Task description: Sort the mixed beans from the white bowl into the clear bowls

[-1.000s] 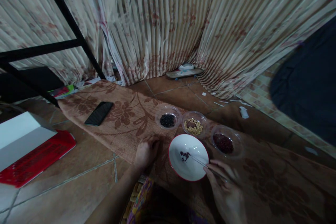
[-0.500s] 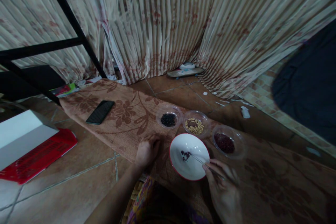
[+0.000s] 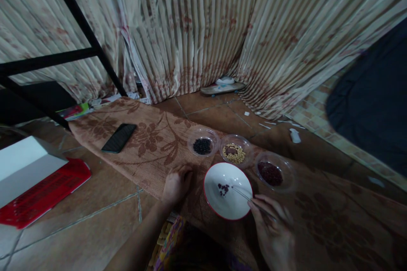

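My right hand (image 3: 275, 224) pinches a pair of slim metal tweezers (image 3: 243, 194), their tips low inside a white bowl with a red rim (image 3: 237, 207). A small cluster of dark red beans (image 3: 223, 189) lies in the bowl, just left of the tips. Loosely curled into a fist, my left hand (image 3: 176, 184) rests on the cloth left of the bowl, with nothing visible in it. Behind the bowl stand three clear plastic dishes: one with black beans (image 3: 202, 146), one with yellow soybeans (image 3: 234, 153), one with dark red beans (image 3: 270, 173).
A brown floral cloth (image 3: 149, 152) covers the narrow table. A black phone (image 3: 119, 138) lies on its left part. On the tiled floor to the left is a white box (image 3: 32, 161) on red packaging (image 3: 63, 190). Striped curtains (image 3: 197, 29) and a skateboard (image 3: 222, 88) are beyond.
The view has shifted slightly. The tweezers' tips remain inside the bowl, now a little apart from the beans. My left hand stays in place on the cloth.
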Demonstrator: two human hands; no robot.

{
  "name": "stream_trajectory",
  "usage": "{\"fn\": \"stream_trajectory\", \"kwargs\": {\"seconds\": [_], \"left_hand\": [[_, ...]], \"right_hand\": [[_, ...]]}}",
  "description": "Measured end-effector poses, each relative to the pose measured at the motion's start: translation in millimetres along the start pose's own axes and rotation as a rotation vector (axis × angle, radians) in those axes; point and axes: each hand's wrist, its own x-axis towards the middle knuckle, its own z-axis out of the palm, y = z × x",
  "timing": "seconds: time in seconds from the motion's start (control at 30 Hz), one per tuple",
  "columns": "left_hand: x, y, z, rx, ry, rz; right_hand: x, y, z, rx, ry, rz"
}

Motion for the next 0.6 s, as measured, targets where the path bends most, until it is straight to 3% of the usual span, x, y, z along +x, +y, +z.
{"fn": "stream_trajectory", "kwargs": {"seconds": [0.1,0.2,0.33,0.47,0.6], "left_hand": [[1,0,-0.8,0.02,-0.007,0.003],[1,-1,-0.8,0.022,-0.018,0.004],[1,-2,0.5,-0.019,-0.022,-0.006],[2,-3,1.2,-0.028,-0.022,-0.008],[1,-2,0.9,-0.006,-0.008,-0.002]], "right_hand": [[12,0,-17,-0.019,0.083,0.038],[31,12,-35,-0.13,0.248,0.084],[46,39,-48,-0.247,0.366,0.008],[37,49,-44,-0.278,0.37,0.025],[21,28,-33,-0.163,0.278,0.071]]}}
